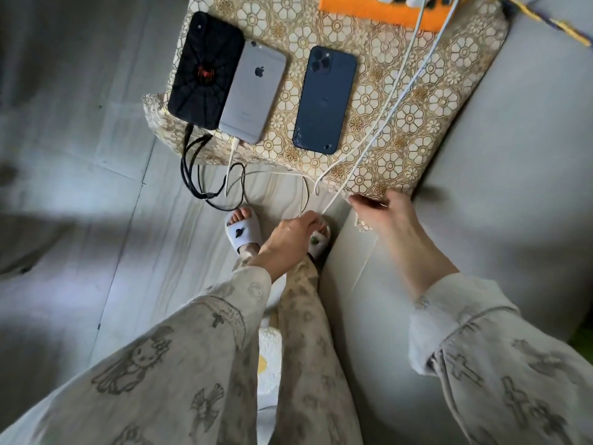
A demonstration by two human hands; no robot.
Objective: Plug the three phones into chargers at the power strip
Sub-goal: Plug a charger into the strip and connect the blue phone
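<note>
White cable [369, 146] runs down from the orange power strip [378, 9] at top to the left hand [296, 228], pinched on it at centre. Right hand [385, 208] grips the tablecloth edge [362, 187]. Three phones lie upper centre: black [205, 70] and silver [252, 91] plugged, blue [324, 99] cableless.

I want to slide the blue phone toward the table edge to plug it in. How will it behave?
The blue phone lies flat, camera side up, so it should slide without tipping. The lacy tablecloth may bunch or drag under it. Its lower corner looks cracked, so it is probably fragile there.
</note>
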